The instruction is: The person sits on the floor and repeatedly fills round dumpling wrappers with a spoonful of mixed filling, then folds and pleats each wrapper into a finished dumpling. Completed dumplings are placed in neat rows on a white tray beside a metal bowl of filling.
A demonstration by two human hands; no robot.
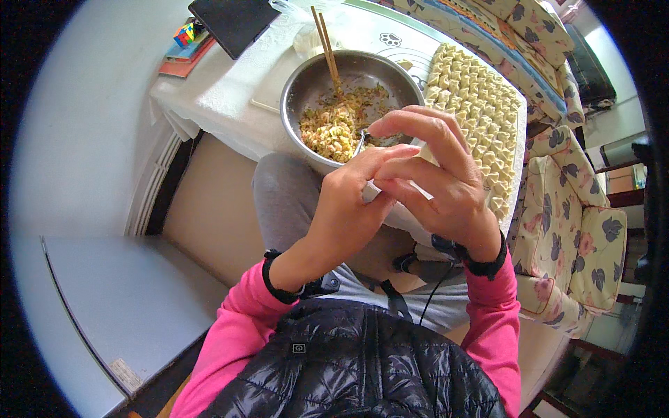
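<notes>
My left hand (pixel 350 204) and my right hand (pixel 439 177) meet in front of the near rim of a steel bowl (pixel 292 99). Their thumbs and fingers come together, and whatever may lie between them is hidden. Chopped filling (pixel 334 136) lies in the bowl, heaped toward its near left side. Wooden chopsticks (pixel 326 47) stand in the filling and lean on the far rim. A metal utensil's handle (pixel 360 142) shows just beyond my left fingers. Right of the bowl, dense rows of folded dumplings (pixel 470 109) cover a board, partly behind my right hand.
A clear plastic bag (pixel 313 39) lies behind the bowl, near a black tablet-like object (pixel 232 23). A puzzle cube (pixel 185 34) sits on books (pixel 183 65) at the table's far left. Floral armchairs (pixel 554 224) stand at right; a pale cabinet (pixel 120 308) is at lower left.
</notes>
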